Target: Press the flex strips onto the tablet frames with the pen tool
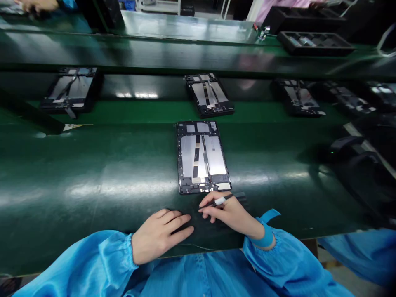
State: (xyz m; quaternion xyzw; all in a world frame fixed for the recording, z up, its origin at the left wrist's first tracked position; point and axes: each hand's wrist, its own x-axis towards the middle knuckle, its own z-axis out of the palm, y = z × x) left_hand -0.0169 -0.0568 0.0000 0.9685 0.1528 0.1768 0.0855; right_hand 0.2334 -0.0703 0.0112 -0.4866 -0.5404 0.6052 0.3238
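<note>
An opened tablet (204, 156) lies on the green bench in front of me, its silver battery cells and dark flex cables showing. My right hand (227, 212) is just below its near edge, closed around a thin dark pen-like tool (220, 201) with a white band. The tool's tip points left and down, apart from the tablet. Beside that hand lies a dark see-through strip (240, 199), partly covered by it. My left hand (162, 232) rests palm down on the bench, fingers stretched toward the tool's tip, holding nothing.
Beyond the bench edge, several opened tablets in dark holders stand in a row, among them a left one (72, 88), a middle one (210, 94) and a right one (300, 97). A black compartment tray (315, 43) sits behind. A co-worker's blue sleeve (361, 251) shows at right.
</note>
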